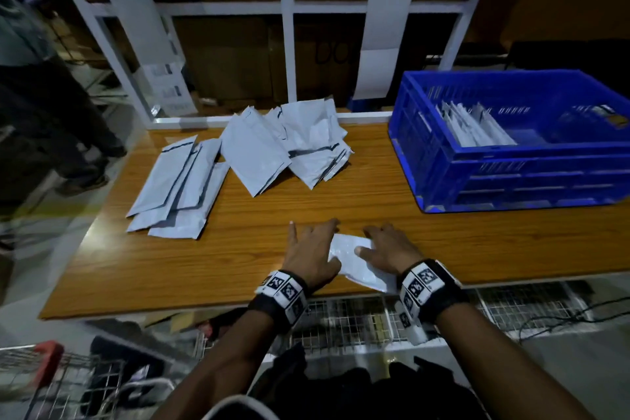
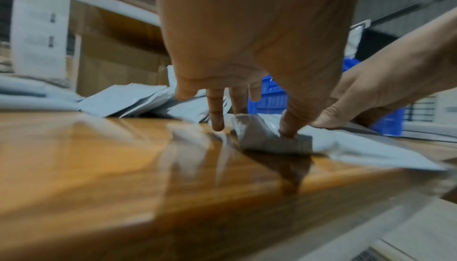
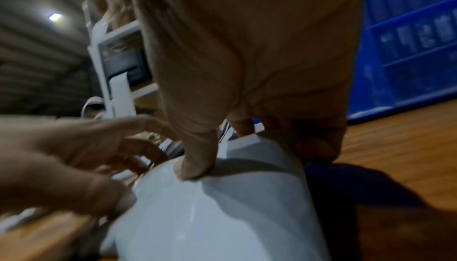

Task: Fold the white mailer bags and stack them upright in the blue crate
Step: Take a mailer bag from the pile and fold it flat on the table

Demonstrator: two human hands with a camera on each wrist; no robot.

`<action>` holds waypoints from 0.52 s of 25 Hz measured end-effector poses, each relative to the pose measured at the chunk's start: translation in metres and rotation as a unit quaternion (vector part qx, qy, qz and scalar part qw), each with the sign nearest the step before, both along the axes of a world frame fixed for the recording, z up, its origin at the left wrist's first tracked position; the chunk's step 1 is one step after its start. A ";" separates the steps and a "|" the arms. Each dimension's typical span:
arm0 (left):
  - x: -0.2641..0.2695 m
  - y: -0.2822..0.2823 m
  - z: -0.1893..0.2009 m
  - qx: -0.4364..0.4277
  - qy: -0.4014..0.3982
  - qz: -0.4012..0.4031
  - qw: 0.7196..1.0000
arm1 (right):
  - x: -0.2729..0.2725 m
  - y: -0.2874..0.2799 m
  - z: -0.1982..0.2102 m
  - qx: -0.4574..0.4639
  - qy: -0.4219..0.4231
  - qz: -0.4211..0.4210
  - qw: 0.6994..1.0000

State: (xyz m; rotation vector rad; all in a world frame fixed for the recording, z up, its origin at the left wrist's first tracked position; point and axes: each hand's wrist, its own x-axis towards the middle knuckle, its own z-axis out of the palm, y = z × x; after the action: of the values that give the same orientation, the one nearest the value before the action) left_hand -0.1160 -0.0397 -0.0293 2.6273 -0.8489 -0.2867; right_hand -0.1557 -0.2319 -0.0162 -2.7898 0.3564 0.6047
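Mailer bag — wooden table, blue crate

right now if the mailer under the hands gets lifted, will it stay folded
Probably not: the mailer bag looks thin and floppy, bulging beside the right hand. Its glossy film likely slides on the table; the left hand pins it.

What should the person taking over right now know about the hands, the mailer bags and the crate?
Left hand and right hand: both press one mailer bag at the table's near edge, mid-fold.
Done: several folded bags stand upright in the blue crate, right of the hands.
Left: finish this fold, crate it, then the loose bags piled at the far left.
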 end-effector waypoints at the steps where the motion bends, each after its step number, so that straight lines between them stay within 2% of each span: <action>1: -0.001 0.001 0.002 -0.013 0.001 -0.007 1.000 | -0.003 -0.003 0.002 0.028 0.006 -0.033 0.999; 5: -0.005 0.005 0.006 -0.062 -0.025 -0.036 0.997 | -0.020 -0.003 0.017 0.054 -0.010 -0.053 0.997; 7: -0.006 0.008 0.010 -0.102 -0.031 -0.038 0.994 | -0.028 0.001 0.029 0.093 -0.110 -0.064 0.988; 10: -0.001 0.012 0.026 -0.152 -0.056 -0.027 0.986 | -0.033 0.014 0.040 0.112 -0.305 -0.059 0.944; 12: 0.002 0.015 0.032 -0.136 -0.117 -0.044 0.983 | -0.034 0.020 0.034 0.095 -0.383 -0.046 0.918; 13: 0.002 0.017 0.033 -0.115 -0.133 -0.057 0.983 | -0.036 0.020 0.027 0.096 -0.395 -0.045 0.912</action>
State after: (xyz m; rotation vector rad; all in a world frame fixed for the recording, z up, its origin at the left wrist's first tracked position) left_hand -0.1136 -0.0227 0.0038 2.4356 -1.0528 0.1332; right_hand -0.1912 -0.2121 0.0109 -2.5350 0.2247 -0.4958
